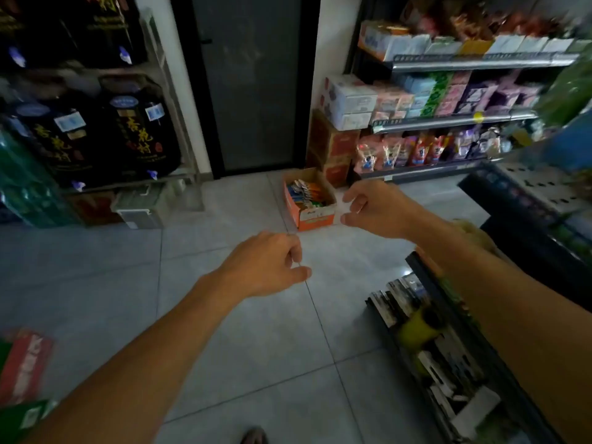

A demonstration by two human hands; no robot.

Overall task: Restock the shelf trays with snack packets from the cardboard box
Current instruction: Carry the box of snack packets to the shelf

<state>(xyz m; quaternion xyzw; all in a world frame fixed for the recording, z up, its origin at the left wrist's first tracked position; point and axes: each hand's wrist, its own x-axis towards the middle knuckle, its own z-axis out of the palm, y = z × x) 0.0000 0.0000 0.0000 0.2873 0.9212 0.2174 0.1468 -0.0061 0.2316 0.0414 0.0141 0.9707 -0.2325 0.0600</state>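
Note:
An orange cardboard box [315, 219] stands on the tiled floor beside the far shelf unit. Colourful snack packets [307, 193] stand upright inside it. My right hand [376, 208] is stretched out in the air and overlaps the box's right corner in the view. Its fingers and thumb are loosely curled with nothing between them. My left hand [269, 264] reaches forward lower and to the left, over bare floor, also loosely curled and holding nothing. At my lower right a dark shelf tray [416, 267] holds several dark packets [397, 302] and a yellow item [419, 325].
Stocked shelves [448, 120] fill the back right, with red cartons [333, 149] stacked at their left end. Large black jars [134, 129] sit on a rack at the left. A dark door [250, 84] is straight ahead. Red and green boxes [22, 373] lie at the lower left.

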